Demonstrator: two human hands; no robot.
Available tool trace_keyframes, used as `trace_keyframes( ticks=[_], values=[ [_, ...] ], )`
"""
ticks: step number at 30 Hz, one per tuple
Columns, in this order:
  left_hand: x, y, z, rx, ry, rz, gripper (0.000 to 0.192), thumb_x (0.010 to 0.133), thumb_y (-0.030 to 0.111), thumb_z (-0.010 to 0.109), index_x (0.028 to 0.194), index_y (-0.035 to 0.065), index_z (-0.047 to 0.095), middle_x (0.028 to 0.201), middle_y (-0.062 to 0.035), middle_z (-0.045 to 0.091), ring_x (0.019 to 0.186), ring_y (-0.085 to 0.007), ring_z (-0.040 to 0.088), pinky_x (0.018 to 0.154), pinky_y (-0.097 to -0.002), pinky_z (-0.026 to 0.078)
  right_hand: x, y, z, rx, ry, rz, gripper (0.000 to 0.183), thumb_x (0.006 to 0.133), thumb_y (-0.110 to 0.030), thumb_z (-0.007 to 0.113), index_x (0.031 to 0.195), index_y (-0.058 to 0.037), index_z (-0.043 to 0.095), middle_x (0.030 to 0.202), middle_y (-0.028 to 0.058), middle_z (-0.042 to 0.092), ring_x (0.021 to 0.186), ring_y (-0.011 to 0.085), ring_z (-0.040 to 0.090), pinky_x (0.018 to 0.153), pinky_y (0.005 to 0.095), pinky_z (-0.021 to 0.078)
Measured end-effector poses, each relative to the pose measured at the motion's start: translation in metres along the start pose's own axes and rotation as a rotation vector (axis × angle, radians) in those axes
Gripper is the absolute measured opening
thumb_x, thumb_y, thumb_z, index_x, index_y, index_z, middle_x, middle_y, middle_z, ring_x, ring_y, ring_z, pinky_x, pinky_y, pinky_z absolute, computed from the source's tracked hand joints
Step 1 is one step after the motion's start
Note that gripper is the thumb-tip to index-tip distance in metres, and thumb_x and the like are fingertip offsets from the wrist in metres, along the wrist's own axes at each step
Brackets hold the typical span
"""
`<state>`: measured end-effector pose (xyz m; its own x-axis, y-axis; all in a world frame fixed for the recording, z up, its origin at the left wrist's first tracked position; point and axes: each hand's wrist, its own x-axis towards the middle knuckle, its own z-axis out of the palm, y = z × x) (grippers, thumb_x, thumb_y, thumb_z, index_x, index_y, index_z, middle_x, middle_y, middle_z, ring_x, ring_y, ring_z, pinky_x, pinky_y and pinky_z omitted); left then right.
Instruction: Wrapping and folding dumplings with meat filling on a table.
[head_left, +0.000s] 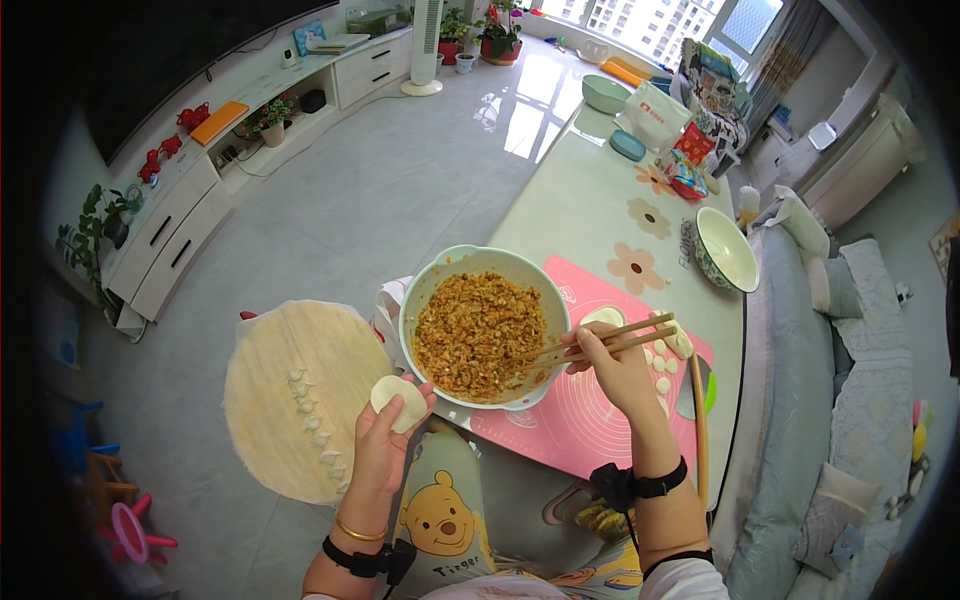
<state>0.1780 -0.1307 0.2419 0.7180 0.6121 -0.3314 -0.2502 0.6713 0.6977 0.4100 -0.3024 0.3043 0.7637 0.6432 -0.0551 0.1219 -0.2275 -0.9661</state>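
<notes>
A round dough wrapper (396, 403) lies across the fingers of my left hand (384, 435), with the thumb resting on it. My right hand (609, 364) grips a pair of wooden chopsticks (626, 339). Their tips reach into the minced filling (480, 330), which is brownish with orange and green bits. A pale green bowl (559, 319) contains it at the table's near corner. Left of the bowl is a round straw-coloured board (262, 405) bearing a row of folded dumplings (307, 405). Small dough pieces (660, 365) and a stack of wrappers (604, 316) rest beyond my right hand.
Under the bowl spreads a pink silicone mat (525, 439). A wooden rolling pin (700, 435) and a scraper with a green edge (710, 391) lie at its right. Farther along the table (555, 202) stand a patterned bowl (726, 251) and packages (686, 176). A sofa (795, 360) runs along the right.
</notes>
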Motion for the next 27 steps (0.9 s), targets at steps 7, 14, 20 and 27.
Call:
trace_keyframes(
  ticks=[7, 14, 20, 27],
  values=[
    [0.002, 0.002, 0.003, -0.009, -0.022, 0.021, 0.041, 0.097, 0.015, 0.046, 0.128, -0.0096, 0.041, 0.122, -0.0253, 0.055, 0.114, -0.0308, 0.056, 0.102, -0.0380, 0.045, 0.000, 0.055, 0.003, 0.205, 0.042, 0.034, 0.028, 0.096, -0.019, 0.050, 0.098, 0.0048, 0.065, 0.084, 0.0118, 0.067, 0.072, 0.0175, 0.066, 0.065, 0.0271, 0.0561],
    [0.001, 0.005, -0.001, -0.023, -0.024, 0.024, 0.040, 0.097, 0.017, 0.044, 0.129, -0.0080, 0.041, 0.124, -0.0242, 0.055, 0.116, -0.0293, 0.056, 0.102, -0.0375, 0.044, -0.004, 0.072, 0.018, 0.418, 0.113, 0.143, 0.029, 0.095, -0.017, 0.048, 0.097, 0.0083, 0.063, 0.085, 0.0176, 0.068, 0.071, 0.0205, 0.068, 0.063, 0.0267, 0.0573],
    [0.003, 0.005, 0.002, -0.025, -0.030, 0.044, 0.045, 0.099, 0.023, 0.041, 0.133, -0.0063, 0.036, 0.127, -0.0236, 0.053, 0.118, -0.0291, 0.054, 0.102, -0.0374, 0.043, -0.006, 0.082, 0.011, 0.625, 0.140, 0.232, 0.031, 0.096, -0.018, 0.046, 0.099, 0.0086, 0.062, 0.084, 0.0183, 0.068, 0.067, 0.0205, 0.068, 0.062, 0.0268, 0.0575],
    [0.025, 0.002, 0.015, -0.061, -0.065, 0.094, 0.046, 0.102, 0.031, 0.032, 0.131, -0.0035, 0.039, 0.133, -0.0216, 0.048, 0.124, -0.0274, 0.048, 0.107, -0.0375, 0.036, -0.009, 0.090, -0.010, 0.832, 0.155, 0.261, 0.031, 0.096, -0.016, 0.044, 0.100, 0.0087, 0.061, 0.085, 0.0176, 0.068, 0.067, 0.0197, 0.068, 0.063, 0.0260, 0.0570]
  ],
)
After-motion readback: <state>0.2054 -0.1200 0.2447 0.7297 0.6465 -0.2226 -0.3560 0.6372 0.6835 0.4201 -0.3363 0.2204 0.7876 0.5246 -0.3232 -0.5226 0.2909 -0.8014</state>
